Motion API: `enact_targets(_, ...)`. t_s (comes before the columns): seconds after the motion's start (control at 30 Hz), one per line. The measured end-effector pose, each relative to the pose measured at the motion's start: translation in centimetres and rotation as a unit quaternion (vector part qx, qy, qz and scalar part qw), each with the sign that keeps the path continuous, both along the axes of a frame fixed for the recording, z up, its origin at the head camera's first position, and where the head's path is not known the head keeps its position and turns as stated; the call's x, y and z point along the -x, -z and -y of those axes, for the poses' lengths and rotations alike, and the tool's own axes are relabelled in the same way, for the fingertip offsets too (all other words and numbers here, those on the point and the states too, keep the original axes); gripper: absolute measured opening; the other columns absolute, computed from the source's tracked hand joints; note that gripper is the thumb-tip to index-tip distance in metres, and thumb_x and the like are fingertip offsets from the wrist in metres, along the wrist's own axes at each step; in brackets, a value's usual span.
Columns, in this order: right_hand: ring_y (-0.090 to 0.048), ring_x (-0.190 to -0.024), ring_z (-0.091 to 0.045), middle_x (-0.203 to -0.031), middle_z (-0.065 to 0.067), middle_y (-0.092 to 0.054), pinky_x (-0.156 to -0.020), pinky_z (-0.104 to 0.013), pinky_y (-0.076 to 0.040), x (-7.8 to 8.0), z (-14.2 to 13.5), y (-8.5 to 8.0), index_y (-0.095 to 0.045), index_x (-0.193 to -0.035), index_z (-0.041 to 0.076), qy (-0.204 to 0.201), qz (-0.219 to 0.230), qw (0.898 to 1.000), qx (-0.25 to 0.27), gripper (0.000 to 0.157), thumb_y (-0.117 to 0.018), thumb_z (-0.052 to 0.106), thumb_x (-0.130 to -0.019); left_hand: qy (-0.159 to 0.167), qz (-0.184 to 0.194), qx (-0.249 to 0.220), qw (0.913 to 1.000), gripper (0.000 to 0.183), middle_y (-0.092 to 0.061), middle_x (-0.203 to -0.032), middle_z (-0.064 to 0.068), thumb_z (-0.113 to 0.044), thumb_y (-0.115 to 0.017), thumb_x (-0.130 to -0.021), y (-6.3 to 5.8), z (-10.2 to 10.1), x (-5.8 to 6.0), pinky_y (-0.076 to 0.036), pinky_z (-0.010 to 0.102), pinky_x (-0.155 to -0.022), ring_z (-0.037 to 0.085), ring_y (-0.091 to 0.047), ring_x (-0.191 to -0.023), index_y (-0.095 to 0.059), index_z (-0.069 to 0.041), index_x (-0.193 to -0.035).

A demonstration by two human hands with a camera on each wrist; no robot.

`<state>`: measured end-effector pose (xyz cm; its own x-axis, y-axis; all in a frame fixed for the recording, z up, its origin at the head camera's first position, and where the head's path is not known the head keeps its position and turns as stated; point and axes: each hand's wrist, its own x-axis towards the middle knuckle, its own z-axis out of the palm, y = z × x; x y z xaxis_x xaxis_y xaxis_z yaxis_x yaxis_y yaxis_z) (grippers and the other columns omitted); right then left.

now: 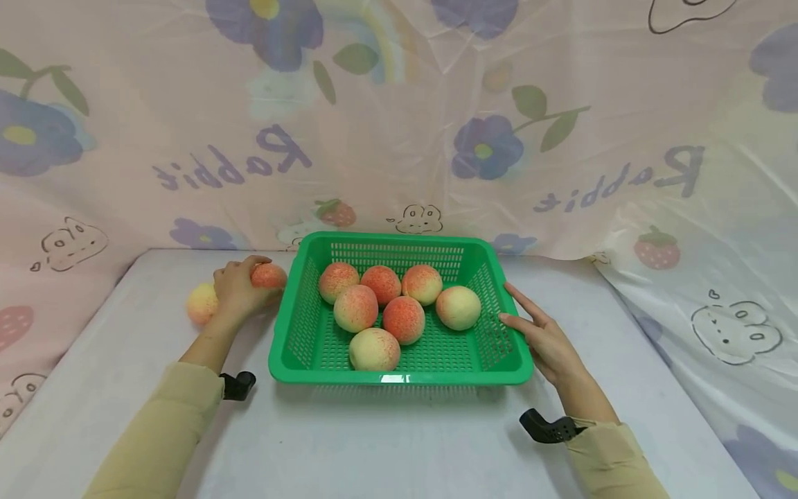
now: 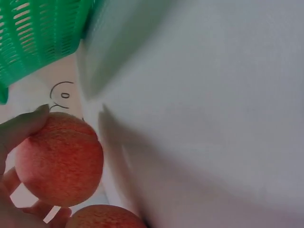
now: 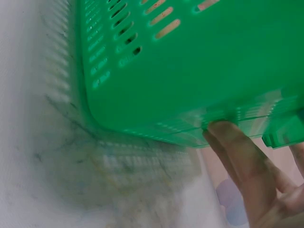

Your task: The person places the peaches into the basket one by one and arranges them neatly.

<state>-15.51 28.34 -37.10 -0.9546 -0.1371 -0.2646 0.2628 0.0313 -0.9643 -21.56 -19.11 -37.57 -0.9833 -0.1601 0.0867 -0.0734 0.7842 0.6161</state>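
My left hand [image 1: 241, 287] grips a red-orange peach [image 1: 269, 276] just left of the green basket [image 1: 399, 378]. In the left wrist view, the thumb and fingers curl round this peach [image 2: 61, 159], partly behind it. Another peach [image 1: 202, 303], yellow with some red, lies on the table left of that hand. Several red and pale yellow peaches [image 1: 404, 320] sit inside the basket. My right hand [image 1: 548, 343] holds the basket's right rim, thumb and a finger over its top. From the right wrist, other fingers [image 3: 237, 147] show against the outer wall.
A white-covered table [image 1: 386, 443] carries the basket. Behind it hangs a printed cloth [image 1: 399, 138] with flowers and rabbits, which also runs down both sides. A black wrist camera [image 1: 237, 386] sits at the left cuff, another camera [image 1: 548, 427] at the right.
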Motion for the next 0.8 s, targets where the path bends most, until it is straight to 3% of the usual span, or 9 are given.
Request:
enact_targets(0.1, -0.069, -0.086, -0.013, -0.11, 0.002, -0.063, -0.075, -0.033, -0.057, 0.1, 0.0, 0.0, -0.024, -0.152, 0.036, 0.001, 0.0, 1.0, -0.004, 0.071, -0.064, 0.023, -0.094, -0.022, -0.005, -0.073, 0.997, 0.061, -0.039, -0.13, 0.035, -0.019, -0.074, -0.079, -0.4, 0.1, 0.0, -0.035, 0.059, -0.098, 0.051, -0.033, -0.122, -0.05, -0.005, -0.134)
enact_targets(0.2, -0.069, -0.086, -0.013, -0.109, 0.002, -0.063, -0.075, -0.033, -0.057, 0.0, 0.0, 0.0, -0.024, -0.152, 0.035, 0.002, -0.001, 1.0, -0.005, 0.071, -0.064, 0.023, -0.094, -0.042, 0.016, -0.138, 0.9894, 0.066, -0.04, -0.136, 0.032, -0.023, -0.074, -0.082, -1.7, 0.2, -0.1, -0.041, 0.057, -0.098, 0.046, -0.039, -0.124, -0.046, -0.008, -0.14)
enact_targets(0.4, -0.069, -0.087, -0.013, -0.11, 0.003, -0.063, -0.075, -0.033, -0.057, 0.0, 0.1, 0.0, -0.024, -0.152, 0.035, -0.003, -0.006, 1.0, 0.001, 0.072, -0.063, 0.022, -0.094, -0.06, 0.067, -0.224, 0.9703, 0.073, -0.034, -0.145, 0.024, -0.033, -0.069, -0.086, -4.0, 0.2, -0.7, -0.037, 0.053, -0.103, 0.039, -0.037, -0.129, -0.035, -0.015, -0.148)
enact_targets(0.47, -0.069, -0.087, -0.013, -0.109, 0.003, -0.063, -0.075, -0.033, -0.057, 0.0, 0.1, 0.0, -0.023, -0.152, 0.035, -0.005, -0.009, 1.0, 0.001, 0.072, -0.063, 0.022, -0.094, -0.061, 0.076, -0.238, 0.9663, 0.076, -0.033, -0.144, 0.022, -0.039, -0.068, -0.086, -4.5, 0.1, -0.7, -0.037, 0.051, -0.103, 0.037, -0.038, -0.128, -0.032, -0.016, -0.149)
enact_targets(0.6, -0.069, -0.086, -0.013, -0.109, 0.003, -0.063, -0.074, -0.033, -0.057, 0.0, 0.0, 0.0, -0.024, -0.152, 0.035, -0.003, -0.013, 1.0, 0.002, 0.071, -0.063, 0.022, -0.094, -0.05, 0.084, -0.239, 0.9661, 0.086, -0.032, -0.143, 0.021, -0.052, -0.066, -0.084, -5.5, 0.0, -0.8, -0.037, 0.049, -0.102, 0.035, -0.038, -0.124, -0.027, -0.014, -0.151)
enact_targets(0.8, -0.068, -0.088, -0.013, -0.114, 0.001, -0.061, -0.075, -0.031, -0.056, -0.1, -0.1, 0.2, -0.023, -0.153, 0.034, -0.007, -0.008, 1.0, 0.007, 0.072, -0.063, 0.022, -0.094, 0.006, 0.122, -0.219, 0.9681, 0.098, -0.031, -0.148, 0.021, -0.062, -0.063, -0.082, -7.4, -0.3, -1.6, -0.032, 0.054, -0.105, 0.037, -0.04, -0.126, -0.02, -0.012, -0.153)
